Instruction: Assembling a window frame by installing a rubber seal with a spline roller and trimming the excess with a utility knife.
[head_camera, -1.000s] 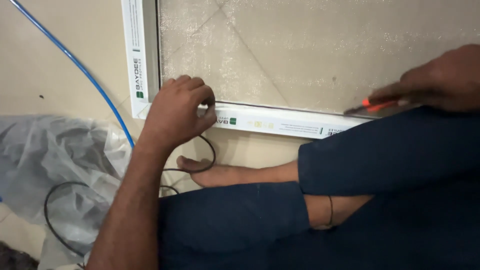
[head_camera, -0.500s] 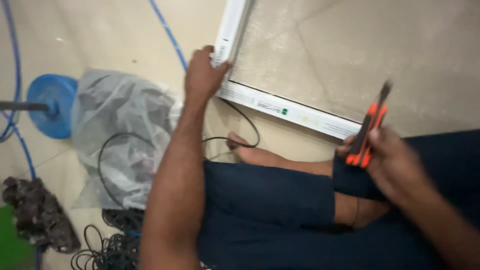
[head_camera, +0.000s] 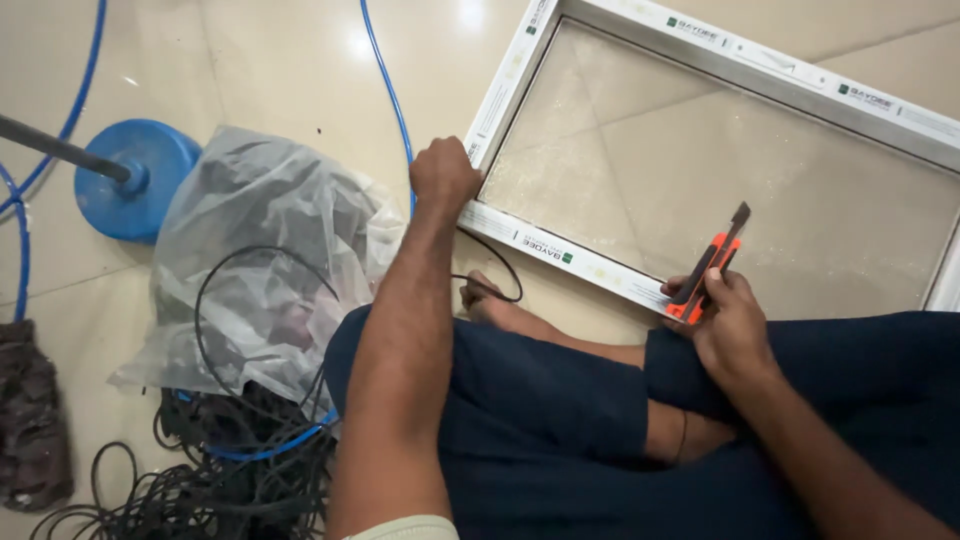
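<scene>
Head view — left hand grips white frame, right hand clasps cutter.

The person wears dark navy-blue shorts of smooth fabric, cut off at the knees, and both legs below the hems are bare, as is the one foot in view. A pale beige short sleeve shows at the lower edge on the left arm. Both forearms and both hands are uncovered, without gloves, watch or rings. A thin dark band circles one leg near the ankle.

Orange-and-black utility knife, white window frame — blue hose.
</scene>
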